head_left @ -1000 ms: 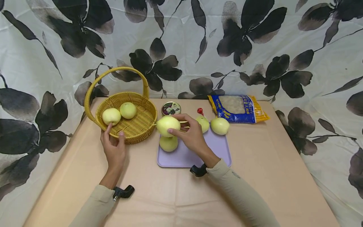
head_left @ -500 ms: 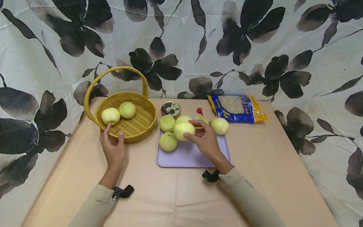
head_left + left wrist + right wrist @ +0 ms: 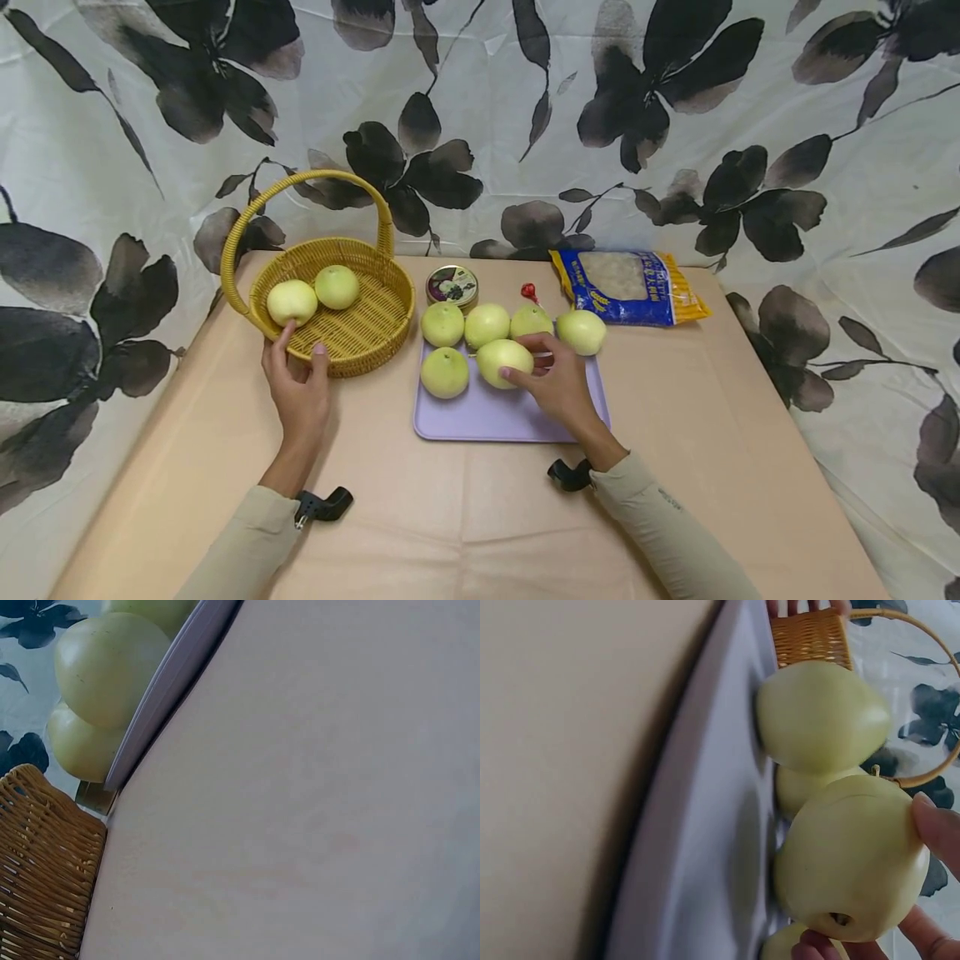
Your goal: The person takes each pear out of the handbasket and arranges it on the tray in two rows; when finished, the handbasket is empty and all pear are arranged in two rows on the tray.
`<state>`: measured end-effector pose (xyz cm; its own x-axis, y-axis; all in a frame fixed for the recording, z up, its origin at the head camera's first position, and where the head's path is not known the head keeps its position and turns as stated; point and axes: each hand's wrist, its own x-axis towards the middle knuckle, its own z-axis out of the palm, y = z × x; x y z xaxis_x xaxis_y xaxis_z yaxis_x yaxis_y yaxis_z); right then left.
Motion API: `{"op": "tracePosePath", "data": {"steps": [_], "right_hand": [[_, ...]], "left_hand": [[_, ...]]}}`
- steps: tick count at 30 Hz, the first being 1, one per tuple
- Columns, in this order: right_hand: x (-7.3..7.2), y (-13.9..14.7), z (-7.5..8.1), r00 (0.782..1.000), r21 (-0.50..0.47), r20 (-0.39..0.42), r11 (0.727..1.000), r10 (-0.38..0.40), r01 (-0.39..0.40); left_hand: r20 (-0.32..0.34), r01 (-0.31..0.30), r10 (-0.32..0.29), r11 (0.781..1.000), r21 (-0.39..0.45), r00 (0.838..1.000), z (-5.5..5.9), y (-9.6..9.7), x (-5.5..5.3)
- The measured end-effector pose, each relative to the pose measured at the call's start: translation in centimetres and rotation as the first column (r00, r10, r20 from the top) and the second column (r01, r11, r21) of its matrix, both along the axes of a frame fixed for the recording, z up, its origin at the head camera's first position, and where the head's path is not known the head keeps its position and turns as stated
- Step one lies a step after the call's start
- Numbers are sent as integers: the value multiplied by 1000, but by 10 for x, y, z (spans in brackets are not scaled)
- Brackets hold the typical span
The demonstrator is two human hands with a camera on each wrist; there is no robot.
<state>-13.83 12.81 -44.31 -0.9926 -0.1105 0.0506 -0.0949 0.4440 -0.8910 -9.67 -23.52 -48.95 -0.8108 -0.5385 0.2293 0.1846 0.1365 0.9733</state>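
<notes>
My right hand holds a pale yellow-green pear between thumb and fingers, low over the lilac tray. Whether it touches the tray I cannot tell. In the right wrist view the held pear shows its short stem and dark hollow end. Several more pears stand on the tray, one just left of the held one and others behind. My left hand holds the near rim of the yellow wicker basket, where two pears lie. No hand shows in the left wrist view.
Behind the tray stand a round tin and a small red item. A blue and yellow packet lies at the back right. A flowered cloth hangs behind the beige table.
My right hand has carried the pear from the tray's far left edge rightward and lower, towards the middle of the tray. My left hand and the basket have stayed in place.
</notes>
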Motion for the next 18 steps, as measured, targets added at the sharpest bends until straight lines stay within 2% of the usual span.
{"op": "tracePosePath", "data": {"steps": [7, 12, 18], "right_hand": [[1, -10, -6, 1000, 134, -21, 991, 3, 0], [2, -14, -5, 1000, 214, -5, 977, 11, -10], [1, -13, 2, 997, 272, -63, 962, 41, -22]], "left_hand": [[4, -12, 12, 1000, 3, 1000, 1, 1, 1], [-1, -15, 15, 1000, 2, 1000, 2, 1, 1], [-10, -17, 17, 1000, 22, 1000, 1, 0, -1]]}}
